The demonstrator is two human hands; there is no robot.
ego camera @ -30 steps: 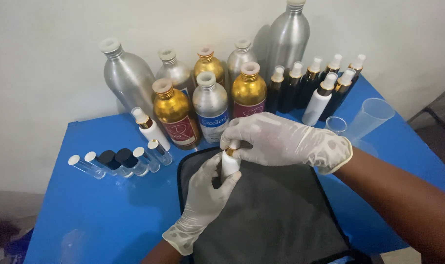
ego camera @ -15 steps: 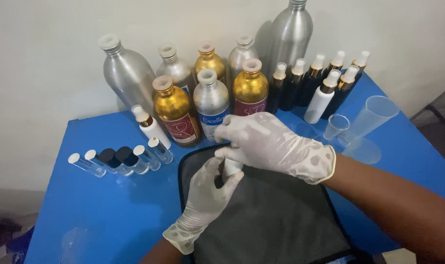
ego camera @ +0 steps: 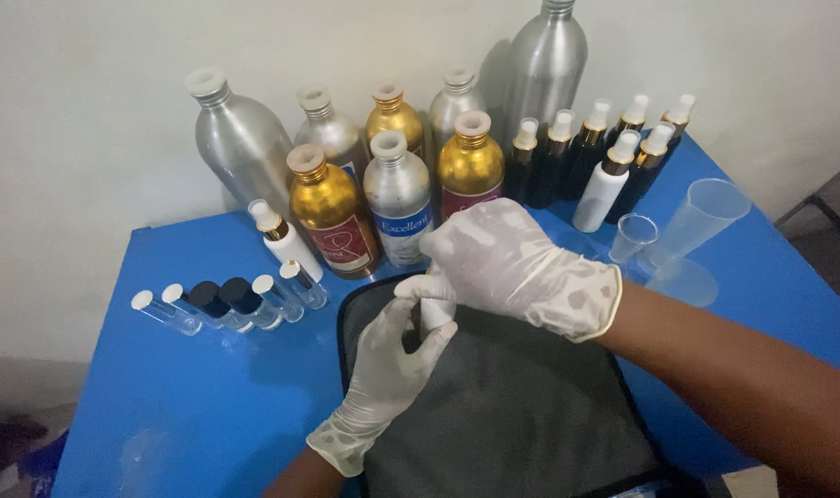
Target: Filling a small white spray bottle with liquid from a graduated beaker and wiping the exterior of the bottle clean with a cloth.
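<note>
Closest to me lies the dark pouch (ego camera: 512,415), its zip edge curving along the left side, and everything else I place from it. Just above its upper left corner my left hand (ego camera: 383,369), gloved in white, is curled round the body of a small white bottle (ego camera: 435,314), fingers and thumb closed on it from below. My right hand (ego camera: 503,258), gloved too, comes in over the pouch's top edge and is cupped over the bottle's head, fingertips pinched on the cap, which I cannot see under the glove. The bottle stands roughly upright over the pouch, not touching it.

I judge it light and stiff, a smooth plastic shell that could slide in latex, so the low wrap round the waist is the place to hold it, with the other hand working only at the neck.

Left of the pouch, a row of small clear vials (ego camera: 226,302) lies on the blue table (ego camera: 189,406), some capped white, some black. Beyond the pouch stand gold and silver metal bottles (ego camera: 397,194), with a white spray bottle (ego camera: 286,242) leaning at their left. Farther right, past the pouch's far corner, dark spray bottles (ego camera: 581,148) cluster, and a clear measuring cup (ego camera: 701,221) lies tilted beside a small clear cup (ego camera: 634,235).
</note>
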